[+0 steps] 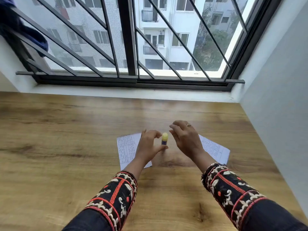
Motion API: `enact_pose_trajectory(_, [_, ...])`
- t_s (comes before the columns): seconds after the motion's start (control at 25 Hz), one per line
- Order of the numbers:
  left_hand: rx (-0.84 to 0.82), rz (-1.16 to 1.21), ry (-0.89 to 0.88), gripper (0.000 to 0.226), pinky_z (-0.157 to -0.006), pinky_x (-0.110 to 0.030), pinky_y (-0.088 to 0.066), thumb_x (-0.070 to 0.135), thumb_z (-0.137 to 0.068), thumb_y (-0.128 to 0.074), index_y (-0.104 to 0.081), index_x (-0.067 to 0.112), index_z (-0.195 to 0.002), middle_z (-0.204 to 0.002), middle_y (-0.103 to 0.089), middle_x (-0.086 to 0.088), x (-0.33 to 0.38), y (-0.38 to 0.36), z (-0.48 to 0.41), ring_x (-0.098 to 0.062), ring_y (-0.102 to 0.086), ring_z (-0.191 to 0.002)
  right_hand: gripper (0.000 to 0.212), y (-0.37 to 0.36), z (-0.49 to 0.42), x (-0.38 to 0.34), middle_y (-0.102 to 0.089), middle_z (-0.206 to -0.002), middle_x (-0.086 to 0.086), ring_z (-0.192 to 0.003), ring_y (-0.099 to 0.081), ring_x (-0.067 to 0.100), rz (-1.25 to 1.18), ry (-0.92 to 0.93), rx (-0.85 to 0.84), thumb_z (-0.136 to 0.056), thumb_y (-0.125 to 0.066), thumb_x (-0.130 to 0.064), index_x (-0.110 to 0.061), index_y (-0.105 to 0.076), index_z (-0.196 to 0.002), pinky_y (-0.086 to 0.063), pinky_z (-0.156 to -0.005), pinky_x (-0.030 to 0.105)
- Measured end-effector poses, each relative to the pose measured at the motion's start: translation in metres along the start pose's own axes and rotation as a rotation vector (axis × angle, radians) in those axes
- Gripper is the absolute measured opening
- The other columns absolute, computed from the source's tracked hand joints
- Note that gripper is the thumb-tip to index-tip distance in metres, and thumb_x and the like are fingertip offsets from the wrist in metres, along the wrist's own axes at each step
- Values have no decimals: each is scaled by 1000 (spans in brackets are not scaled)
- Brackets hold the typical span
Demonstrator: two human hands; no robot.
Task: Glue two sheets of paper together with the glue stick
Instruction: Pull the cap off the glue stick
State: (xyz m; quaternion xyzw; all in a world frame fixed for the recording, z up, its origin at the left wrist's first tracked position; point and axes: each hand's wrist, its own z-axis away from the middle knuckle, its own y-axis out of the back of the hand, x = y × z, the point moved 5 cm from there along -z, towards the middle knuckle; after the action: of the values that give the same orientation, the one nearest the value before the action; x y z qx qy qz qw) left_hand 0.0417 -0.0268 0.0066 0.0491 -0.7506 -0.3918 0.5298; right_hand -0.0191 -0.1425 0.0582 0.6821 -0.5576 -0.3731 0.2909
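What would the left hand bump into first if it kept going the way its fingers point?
Probably the glue stick. The left hand is open, fingers curled toward it, close beside it on the table; exact depth is unclear.

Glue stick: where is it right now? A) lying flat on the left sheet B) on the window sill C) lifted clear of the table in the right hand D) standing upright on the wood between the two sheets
D: the glue stick stands upright, yellow cap up, on the bare wooden table between the left sheet and the right sheet, with both open hands beside it.
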Motion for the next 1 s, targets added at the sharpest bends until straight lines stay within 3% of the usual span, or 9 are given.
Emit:
enact_pose_trajectory(0.08, [4, 66, 22, 34, -88, -26, -39, 21, -66, -78, -60, 8, -92, -96, -62, -4, -4, -4, -3, -17, -52, -92, 17, -2, -3, 0, -70, -81, 13, -75, -67, 30, -26, -35, 19, -82, -60, -15, -2, -68, -88, -54, -63, 32])
enact_pose_trajectory(0.16, [19, 94, 22, 24, -75, -19, -38, 19, -70, -75, -61, 8, -87, -95, -65, -4, -5, -9, -7, -18, -56, -93, 24, -7, -5, -2, -72, -81, 11, -74, -67, 29, -75, -88, 16, -86, -55, -23, -4, -68, -90, -52, -61, 34])
enact_pose_trajectory(0.28, [59, 213, -29, 15, -81, -30, -48, 14, -74, -70, -58, 9, -81, -88, -67, -6, -4, -8, -13, -19, -62, -89, 33, -13, -10, 3, -72, -75, 10, -67, -65, 28, -164, -174, 57, -88, -49, -33, -6, -68, -86, -48, -59, 34])
enact_pose_trajectory(0.4, [94, 290, -92, 17, -77, -41, -54, 11, -75, -67, -51, 17, -74, -77, -63, -6, -4, -2, -11, -19, -62, -77, 35, -15, -13, -3, -66, -59, 5, -51, -55, 17, -207, -163, 88, -86, -51, -39, -8, -66, -79, -40, -56, 25])
enact_pose_trajectory(0.56, [135, 287, -184, 17, -70, -32, -55, 12, -77, -68, -51, 11, -80, -73, -59, 1, -5, 7, 1, -12, -58, -68, 29, -16, -10, -19, -63, -57, 5, -48, -45, 8, -242, -137, 60, -85, -60, -33, -6, -65, -78, -36, -55, 24])
enact_pose_trajectory(0.72, [185, 275, -270, 18, -68, -23, -53, 14, -77, -70, -52, 11, -81, -79, -63, -5, -3, 16, 26, -15, -61, -72, 29, -4, 1, -34, -43, -48, -12, -43, -36, 1, -268, -184, 55, -83, -62, -34, -7, -63, -74, -31, -50, 23])
enact_pose_trajectory(0.88, [241, 257, -300, 21, -64, -18, -49, 13, -75, -72, -52, 12, -79, -77, -63, -4, 5, 24, 53, -12, -58, -69, 28, 13, 15, -53, -50, -54, -5, -48, -42, 10, -247, -169, 8, -82, -63, -34, -8, -64, -74, -34, -53, 26])
enact_pose_trajectory(1.0, [263, 255, -307, 21, -61, -16, -46, 12, -73, -74, -53, 12, -77, -79, -68, -11, 18, 34, 66, -13, -57, -67, 25, 30, 20, -65, -47, -54, -7, -49, -40, 7, -240, -145, 7, -82, -64, -30, -5, -64, -75, -32, -54, 26])
